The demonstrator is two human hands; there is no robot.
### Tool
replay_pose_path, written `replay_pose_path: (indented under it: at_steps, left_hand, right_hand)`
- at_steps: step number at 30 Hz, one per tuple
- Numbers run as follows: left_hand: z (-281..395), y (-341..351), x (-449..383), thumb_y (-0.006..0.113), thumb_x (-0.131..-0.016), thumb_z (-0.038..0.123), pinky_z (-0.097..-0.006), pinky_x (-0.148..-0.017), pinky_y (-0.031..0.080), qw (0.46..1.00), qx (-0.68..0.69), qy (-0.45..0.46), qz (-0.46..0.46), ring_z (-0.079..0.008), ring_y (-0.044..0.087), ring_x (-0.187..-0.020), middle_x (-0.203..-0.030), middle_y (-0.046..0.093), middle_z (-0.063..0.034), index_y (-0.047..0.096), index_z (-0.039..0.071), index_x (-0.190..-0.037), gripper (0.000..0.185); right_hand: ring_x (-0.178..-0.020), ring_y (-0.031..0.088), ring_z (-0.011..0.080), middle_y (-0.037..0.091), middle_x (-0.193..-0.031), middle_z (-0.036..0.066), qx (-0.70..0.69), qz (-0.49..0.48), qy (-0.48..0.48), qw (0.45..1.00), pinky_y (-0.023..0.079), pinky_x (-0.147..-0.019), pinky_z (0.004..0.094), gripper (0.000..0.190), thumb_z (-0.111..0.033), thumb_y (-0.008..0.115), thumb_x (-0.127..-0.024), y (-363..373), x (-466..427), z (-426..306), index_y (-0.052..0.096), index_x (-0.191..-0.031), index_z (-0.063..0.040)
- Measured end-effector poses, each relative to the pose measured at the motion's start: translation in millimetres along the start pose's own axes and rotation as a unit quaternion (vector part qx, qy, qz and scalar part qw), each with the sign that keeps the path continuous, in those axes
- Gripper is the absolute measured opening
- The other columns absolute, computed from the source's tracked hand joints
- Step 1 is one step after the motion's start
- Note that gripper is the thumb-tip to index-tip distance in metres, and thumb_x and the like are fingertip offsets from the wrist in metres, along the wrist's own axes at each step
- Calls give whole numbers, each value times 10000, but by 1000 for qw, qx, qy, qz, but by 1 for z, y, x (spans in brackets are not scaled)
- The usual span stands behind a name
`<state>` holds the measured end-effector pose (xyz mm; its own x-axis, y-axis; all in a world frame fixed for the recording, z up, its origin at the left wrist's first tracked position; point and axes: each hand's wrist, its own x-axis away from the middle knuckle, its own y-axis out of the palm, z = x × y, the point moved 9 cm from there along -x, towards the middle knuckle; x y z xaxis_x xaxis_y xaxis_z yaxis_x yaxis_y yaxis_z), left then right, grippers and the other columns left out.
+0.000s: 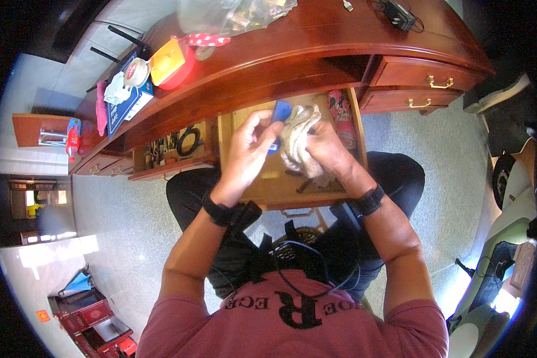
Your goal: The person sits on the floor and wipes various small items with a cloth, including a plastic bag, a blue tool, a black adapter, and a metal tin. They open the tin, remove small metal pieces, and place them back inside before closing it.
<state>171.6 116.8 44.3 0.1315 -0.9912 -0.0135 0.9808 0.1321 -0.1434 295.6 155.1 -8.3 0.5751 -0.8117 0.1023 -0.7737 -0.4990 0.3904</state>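
My left hand (255,141) grips a blue object (281,111), its kind unclear, with part of it hidden behind my fingers. In my right hand (326,145) is a bunched, off-white cloth (299,134), held up beside the blue object. Both hands are above an open wooden drawer (250,190) that is pulled out over my lap. Along the drawer's right side lies a red patterned fabric item (340,116). Small dark items in the drawer's lower right are partly covered by the cloth and my right arm.
Left of it, another open drawer (161,166) holds tools and a coiled black cable (189,141). On the desk (304,40) are a yellow and red box (168,62), a tape roll (136,72), a clear plastic bag (237,18) and a black power adapter (398,17). A red-labelled bottle (73,138) is at far left.
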Motion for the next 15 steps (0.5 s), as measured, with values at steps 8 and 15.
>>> replay_pose_path:
  at_steps: [8,15]
  left_hand:
    - [8,-14,-1,611,-987,203,-204,-619,433,989,-94,-44,-102,-37,514,-703,-839,599,39,637,33,-1175,255]
    - [31,-32,0,627,-968,297,-196,-545,410,981,-44,-119,-146,-35,512,-617,-741,570,34,658,9,-1137,335]
  right_hand:
    - [-775,610,85,671,-907,22,19,-50,14,998,532,-688,263,214,-175,646,-944,1,3,4,653,-1066,1]
    - [-869,673,136,688,-1061,63,-125,-167,62,976,565,-762,280,331,-218,666,-939,11,10,5,603,-1203,-29]
